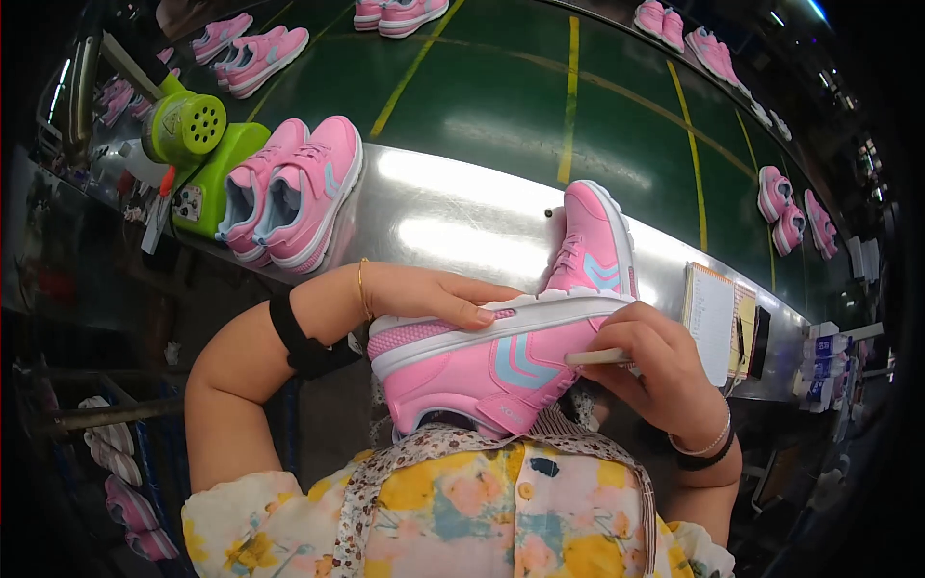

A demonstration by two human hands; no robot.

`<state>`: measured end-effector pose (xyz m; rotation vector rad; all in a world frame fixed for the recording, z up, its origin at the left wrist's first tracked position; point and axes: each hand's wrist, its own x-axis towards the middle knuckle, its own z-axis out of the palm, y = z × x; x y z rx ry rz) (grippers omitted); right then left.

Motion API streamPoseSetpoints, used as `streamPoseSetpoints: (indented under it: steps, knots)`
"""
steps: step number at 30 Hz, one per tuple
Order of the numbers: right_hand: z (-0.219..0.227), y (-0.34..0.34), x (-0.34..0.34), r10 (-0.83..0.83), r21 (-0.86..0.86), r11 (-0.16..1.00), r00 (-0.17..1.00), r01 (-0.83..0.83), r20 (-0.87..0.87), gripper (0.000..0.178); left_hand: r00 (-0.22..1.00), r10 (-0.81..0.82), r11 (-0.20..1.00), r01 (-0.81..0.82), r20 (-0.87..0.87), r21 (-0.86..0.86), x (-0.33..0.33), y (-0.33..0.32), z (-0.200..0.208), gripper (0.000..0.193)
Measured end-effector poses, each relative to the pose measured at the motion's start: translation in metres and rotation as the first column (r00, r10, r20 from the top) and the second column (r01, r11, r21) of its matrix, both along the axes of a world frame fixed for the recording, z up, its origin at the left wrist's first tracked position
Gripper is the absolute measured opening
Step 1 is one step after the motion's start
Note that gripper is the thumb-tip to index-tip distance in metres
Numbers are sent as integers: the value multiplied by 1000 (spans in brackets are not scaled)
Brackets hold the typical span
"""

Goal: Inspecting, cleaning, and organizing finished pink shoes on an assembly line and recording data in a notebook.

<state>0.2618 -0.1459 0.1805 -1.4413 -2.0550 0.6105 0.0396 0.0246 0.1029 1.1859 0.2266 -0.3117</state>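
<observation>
Close to my body is a pink sneaker point(462, 371) with a white sole and light blue stripes, tilted on its side with the sole edge facing away from me. My left hand point(438, 294) grips it along the sole, thumb pressed on the sidewall. Near the toe, my right hand point(655, 361) is closed round a slim off-white stick-like tool point(599, 357), its tip by the upper; the tool's exact kind is unclear. Just beyond, a matching pink sneaker point(590, 236) rests on the metal ledge, its near end hidden behind the held one.
A pair of pink sneakers point(313, 197) stands at left beside a lime-green machine point(198, 130). Past the metal ledge point(434, 207) runs a green conveyor belt point(501, 106) with yellow lines, carrying more sneakers point(780, 207). At right lies a spiral notebook point(708, 313) with a pen.
</observation>
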Motion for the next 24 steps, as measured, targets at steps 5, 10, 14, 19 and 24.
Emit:
streamPoseSetpoints:
  steps: [5,10,14,19,24]
  knots:
    - [-4,8,-15,244,-27,969,927,-247,284,23,994,-114,989,113,-1,99,8,-10,1,59]
    - [-16,14,-29,298,-5,950,899,-313,319,17,988,-148,988,146,41,53,16,-16,-3,56]
    - [-17,15,-30,362,-55,927,849,-370,385,14,985,-173,982,169,31,85,15,-21,-3,56]
    - [-15,16,-27,305,-86,952,892,-294,334,11,988,-147,984,150,-42,93,14,-22,-1,55]
    - [-13,23,-30,369,-58,925,849,-376,378,11,983,-184,968,185,-20,171,17,-20,-1,52]
